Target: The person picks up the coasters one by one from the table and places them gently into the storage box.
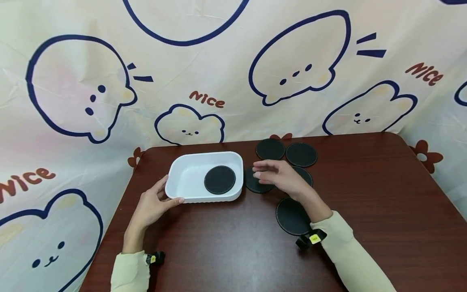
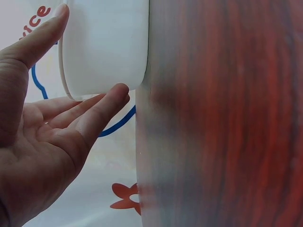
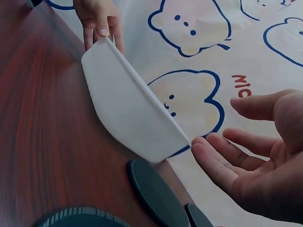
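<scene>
the head view looks forward and down from above the brown wood-grain table (image 1: 226, 247), far enough back to take in the left hand (image 1: 151, 207), the right hand (image 1: 282, 176), the white plastic tray (image 1: 186, 174) and the cartoon-print backdrop (image 1: 233, 73). the left wrist view looks close along the left hand, turned sideways, at the tray's outer wall. the right wrist view looks low and tilted past the right hand toward the left hand. all three share tray, left hand and backdrop.
</scene>
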Available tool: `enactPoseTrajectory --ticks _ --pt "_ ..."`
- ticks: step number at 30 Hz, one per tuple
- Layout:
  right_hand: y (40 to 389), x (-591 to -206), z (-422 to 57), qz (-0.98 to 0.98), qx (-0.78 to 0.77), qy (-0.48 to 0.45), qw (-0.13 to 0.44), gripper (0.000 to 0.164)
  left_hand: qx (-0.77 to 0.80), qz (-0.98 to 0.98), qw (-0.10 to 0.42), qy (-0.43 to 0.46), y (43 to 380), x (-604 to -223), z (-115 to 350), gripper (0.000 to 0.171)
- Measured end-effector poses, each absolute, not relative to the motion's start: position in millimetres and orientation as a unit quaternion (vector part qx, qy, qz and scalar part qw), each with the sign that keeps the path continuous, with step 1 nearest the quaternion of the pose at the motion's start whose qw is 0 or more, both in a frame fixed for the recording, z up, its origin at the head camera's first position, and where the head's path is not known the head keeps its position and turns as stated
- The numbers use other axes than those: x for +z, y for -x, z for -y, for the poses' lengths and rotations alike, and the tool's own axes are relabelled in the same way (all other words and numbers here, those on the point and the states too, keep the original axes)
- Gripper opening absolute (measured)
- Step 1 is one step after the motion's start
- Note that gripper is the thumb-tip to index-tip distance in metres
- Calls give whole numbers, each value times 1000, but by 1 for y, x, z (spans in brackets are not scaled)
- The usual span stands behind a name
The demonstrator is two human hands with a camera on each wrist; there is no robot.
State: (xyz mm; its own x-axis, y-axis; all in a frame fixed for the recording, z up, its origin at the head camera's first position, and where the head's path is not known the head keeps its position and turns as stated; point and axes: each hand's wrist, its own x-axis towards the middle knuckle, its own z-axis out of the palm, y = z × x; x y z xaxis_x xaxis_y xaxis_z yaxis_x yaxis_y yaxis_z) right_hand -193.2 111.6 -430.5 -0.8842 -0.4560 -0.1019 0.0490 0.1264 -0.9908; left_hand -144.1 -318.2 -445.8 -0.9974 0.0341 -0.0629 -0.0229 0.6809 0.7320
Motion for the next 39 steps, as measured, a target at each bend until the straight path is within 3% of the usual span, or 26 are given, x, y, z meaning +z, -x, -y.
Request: enactPoseTrajectory --ticks 8,17,31,39 --pt "184 -439 -144 -737 -630 136 202 59 395 -918 35 -2 144 -448 318 113" --pt "165 -449 -180 -801 -562 111 170 60 392 -919 36 3 144 -449 321 114" --pt "138 -456 -216 -851 -467 217 106 58 394 -918 37 4 144 -448 319 114" --pt "129 -460 -229 -889 -396 213 89 64 390 -920 35 3 144 -449 319 114"
